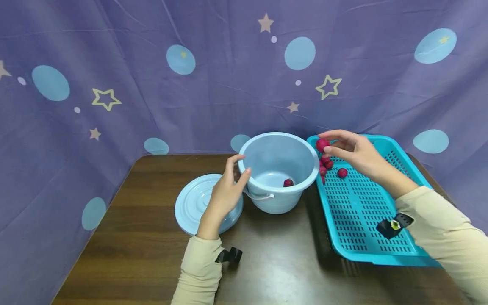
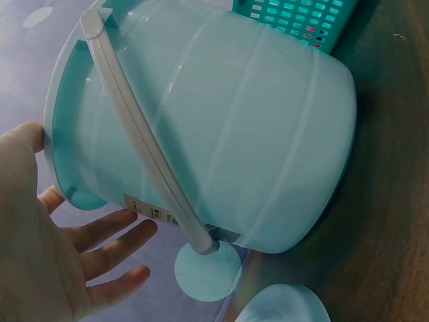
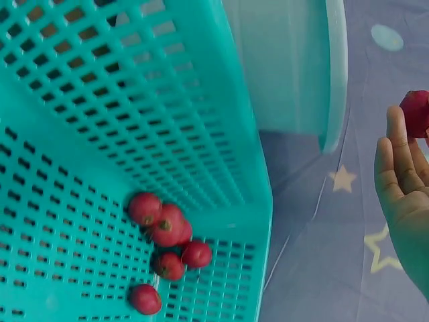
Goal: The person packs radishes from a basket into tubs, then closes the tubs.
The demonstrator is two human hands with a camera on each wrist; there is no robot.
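Note:
The thumb and index finger of my left hand point(image 1: 225, 190) hold the left rim of a light blue bucket point(image 1: 276, 205). In the left wrist view, the other fingers spread beside the bucket's outer wall. One small red radish point(image 1: 288, 182) lies on the bucket's floor. My right hand point(image 1: 356, 152) pinches another radish point(image 1: 322, 145) between fingertips and thumb, above the far left corner of the turquoise basket point(image 1: 352, 257). Several radishes point(image 3: 165, 225) cluster in that corner, with a single radish point(image 1: 342, 173) a little apart from them.
A round light blue lid point(image 1: 190, 203) lies on the brown wooden table point(image 1: 126, 237) left of the bucket, partly behind my left forearm. The bucket's handle point(image 2: 144, 141) hangs down its near side. A purple curtain point(image 1: 217, 101) stands behind the table.

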